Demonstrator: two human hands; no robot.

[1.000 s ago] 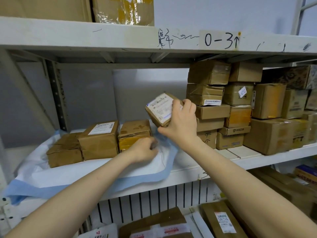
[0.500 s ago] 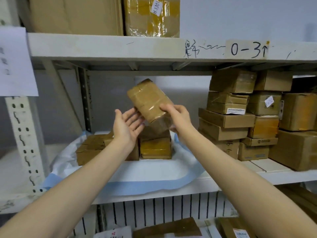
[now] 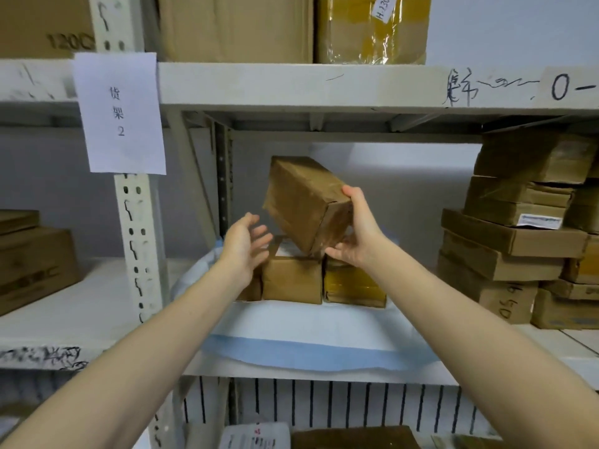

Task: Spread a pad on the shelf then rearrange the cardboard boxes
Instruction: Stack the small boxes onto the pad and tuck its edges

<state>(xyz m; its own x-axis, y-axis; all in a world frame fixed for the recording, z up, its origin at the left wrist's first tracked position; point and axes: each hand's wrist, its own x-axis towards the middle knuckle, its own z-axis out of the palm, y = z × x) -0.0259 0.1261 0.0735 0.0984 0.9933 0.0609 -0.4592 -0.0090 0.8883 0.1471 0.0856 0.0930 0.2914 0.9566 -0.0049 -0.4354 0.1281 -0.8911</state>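
- Head view: right hand grips a tilted box, held up.
- Left hand spread loose beside it, apart.
- Below both hands, three boxes sit on the pad.

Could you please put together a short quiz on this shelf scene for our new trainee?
1. True or false: the left hand grips the tilted box.
2. The row of boxes below the tilted box stands on: A) bare metal, B) a blue-edged white pad, C) a tray.
3. Fill in: the paper sign on the upright post bears the numeral ___.

Key
1. False: the left hand is open, and the right hand holds the box.
2. B
3. 2
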